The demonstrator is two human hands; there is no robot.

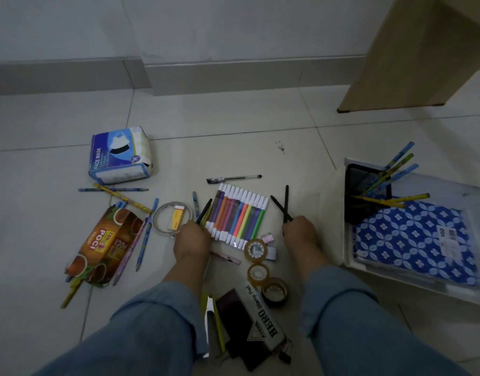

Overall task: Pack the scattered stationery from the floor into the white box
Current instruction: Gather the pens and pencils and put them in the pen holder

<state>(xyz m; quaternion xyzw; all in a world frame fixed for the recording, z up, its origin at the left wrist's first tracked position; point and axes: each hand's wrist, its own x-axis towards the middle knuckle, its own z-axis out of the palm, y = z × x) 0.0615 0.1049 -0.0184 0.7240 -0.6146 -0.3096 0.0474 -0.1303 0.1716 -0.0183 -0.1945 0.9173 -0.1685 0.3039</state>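
My left hand (191, 240) is closed around a black pencil (204, 210) and a yellowish one, just left of the pack of colour markers (237, 217). To the right of the markers, my right hand (301, 232) grips two black pencils (283, 203) that cross above its fingers. The white box (347, 213) lies at the right and holds a blue patterned notebook (412, 237) and a black mesh holder (361, 185) with several pencils. A black pen (233, 179) lies beyond the markers. Several tape rolls (256, 249) sit near my wrists.
A face mask box (119, 156) and a tea carton (103, 245) lie at the left among several loose pencils and a clear tape ring (173, 217) with an eraser. A stamp pad box (260, 313) lies between my forearms. A wooden furniture leg (390, 58) stands at the back right.
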